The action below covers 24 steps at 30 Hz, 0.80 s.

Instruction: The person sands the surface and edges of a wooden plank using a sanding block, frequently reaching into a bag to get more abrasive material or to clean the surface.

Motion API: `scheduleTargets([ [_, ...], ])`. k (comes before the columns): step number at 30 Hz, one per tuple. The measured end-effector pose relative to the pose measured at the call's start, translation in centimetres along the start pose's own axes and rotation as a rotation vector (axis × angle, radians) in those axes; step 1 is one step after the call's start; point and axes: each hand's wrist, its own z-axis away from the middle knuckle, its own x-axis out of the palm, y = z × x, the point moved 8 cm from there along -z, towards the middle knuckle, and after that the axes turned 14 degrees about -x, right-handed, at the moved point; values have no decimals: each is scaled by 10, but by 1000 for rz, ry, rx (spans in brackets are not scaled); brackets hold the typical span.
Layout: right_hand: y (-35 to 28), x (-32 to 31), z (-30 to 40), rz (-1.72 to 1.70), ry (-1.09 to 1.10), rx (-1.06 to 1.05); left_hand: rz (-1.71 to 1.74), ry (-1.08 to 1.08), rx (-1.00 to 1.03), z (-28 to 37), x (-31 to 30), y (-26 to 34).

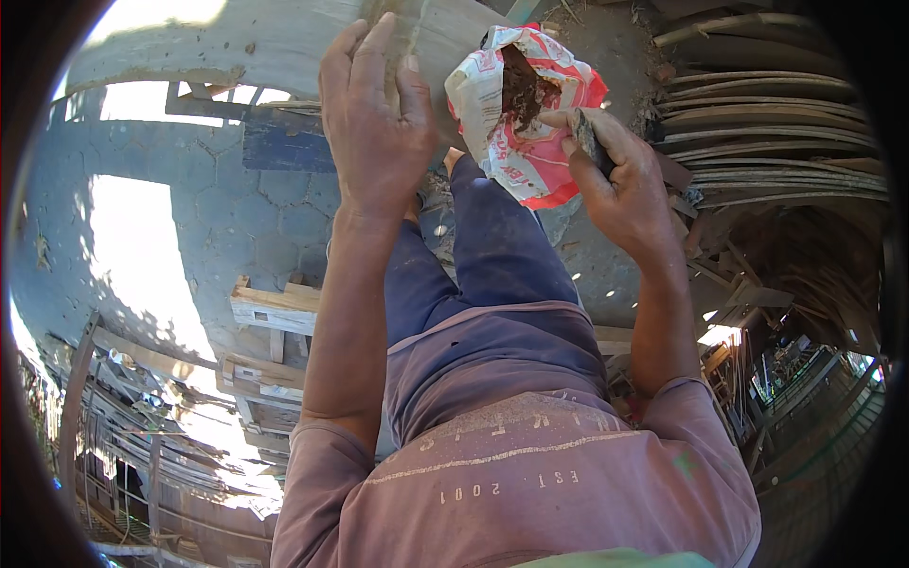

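My left hand (380,113) lies palm down over a wide wooden board (284,35), fingers somewhat apart, with nothing visible in its grasp. A pale streak runs along the board just beyond the fingertips. To the right, a white and red plastic bag (529,170) stands with its mouth spread wide. Brown, crumbly or paste-like material (525,89) fills part of it and smears the inner wall. My right hand (628,174) pinches a small, dark, flat piece (593,142) with a crusted edge, close by the bag's rim. Its index fingertip is at the bag's opening.
Long curved-looking wooden strips (767,135) are stacked at the right. Mortised timber pieces (273,309) stand left of my body, above hexagonal paving (241,206). A dark blue panel (287,138) sits below the board. Offcuts (753,295) litter the lower right.
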Motion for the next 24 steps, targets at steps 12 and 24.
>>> scheduleTargets([
  [12,32,-15,16,54,56,50,362,-361,-183,40,74,15],
  [24,-10,-37,32,-207,260,200,305,-210,-103,37,87,4],
])
